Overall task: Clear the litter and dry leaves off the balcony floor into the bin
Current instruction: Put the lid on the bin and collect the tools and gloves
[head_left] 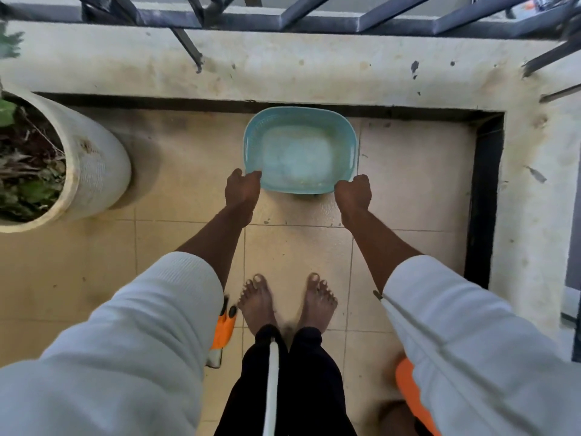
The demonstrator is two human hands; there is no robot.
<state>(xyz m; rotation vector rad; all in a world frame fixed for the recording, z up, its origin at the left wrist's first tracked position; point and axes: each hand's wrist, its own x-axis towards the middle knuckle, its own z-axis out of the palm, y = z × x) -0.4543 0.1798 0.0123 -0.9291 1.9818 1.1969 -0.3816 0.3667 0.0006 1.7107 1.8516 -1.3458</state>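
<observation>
Basin: pale blue rounded-rectangular plastic basin (pixel 301 150) being held low over the tiled floor, mouth facing up toward the camera, long axis running left to right, far rim lying close to the base of the wall.
Contents: looking cloudy and whitish inside; blurred, so not possible to tell what is lying there.
Left hand: left hand (pixel 241 187) gripping the near left corner of the rim, fingers curling over the edge and pressing together.
Right hand: right hand (pixel 353 191) gripping the near right corner, fingers curling tight into a fist round the rim.
Floor: beige tiled balcony floor (pixel 408 171) showing dark smudges and small specks near the basin.
Feet: bare feet (pixel 287 300) standing side by side behind the basin, toes pointing toward it.
Left side: large white cylindrical planter (pixel 94 165) holding dry leaves and green plants, standing well apart from the basin.
Ahead: stained cream parapet wall (pixel 283 70) carrying a dark metal railing (pixel 314 20), closing off the far side.
Near feet: orange and white objects (pixel 221 332) lying by the left foot, partly hidden by the white sleeve.
</observation>
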